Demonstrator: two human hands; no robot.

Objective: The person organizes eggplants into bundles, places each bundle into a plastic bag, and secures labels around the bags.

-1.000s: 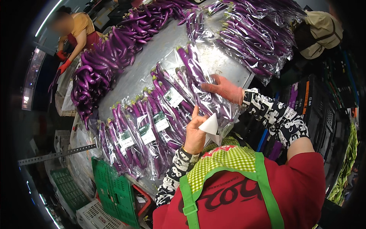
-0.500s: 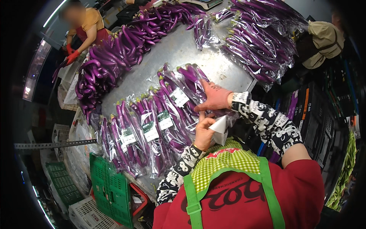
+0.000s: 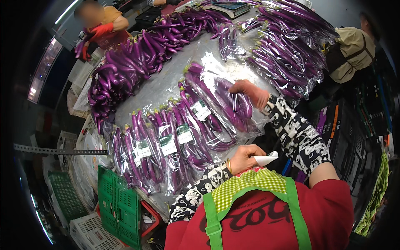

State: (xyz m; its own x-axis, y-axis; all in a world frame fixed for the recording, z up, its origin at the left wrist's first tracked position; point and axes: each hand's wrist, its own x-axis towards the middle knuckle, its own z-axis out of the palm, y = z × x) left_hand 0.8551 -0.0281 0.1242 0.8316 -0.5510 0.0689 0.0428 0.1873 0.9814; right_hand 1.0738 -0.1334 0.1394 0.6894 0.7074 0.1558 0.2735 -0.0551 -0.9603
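My left hand (image 3: 245, 159), bare and with a bangle at the wrist, grips a curled piece of white paper (image 3: 266, 158) close to the apron. My right hand (image 3: 252, 94) wears a reddish glove; its fingers are bunched together at the right side of a clear bag of long purple eggplants (image 3: 221, 98). No label shows on that bag. Left of it lies a row of bagged eggplants (image 3: 166, 146), several carrying white and green labels such as this label (image 3: 201, 110). The right fingertips are partly hidden by glare and plastic.
Loose eggplants (image 3: 129, 60) are heaped along the table's (image 3: 166, 83) far left side. Stacked bagged eggplants (image 3: 287, 58) fill the far right, near a scale (image 3: 227, 9). A green crate (image 3: 118, 206) stands at the near left. A co-worker in red gloves (image 3: 100, 31) handles eggplants.
My left hand has drawn back toward the apron with the white paper. My right hand, spread on the bag before, has bunched its fingers at the bag's right side, and the bag lies flatter.
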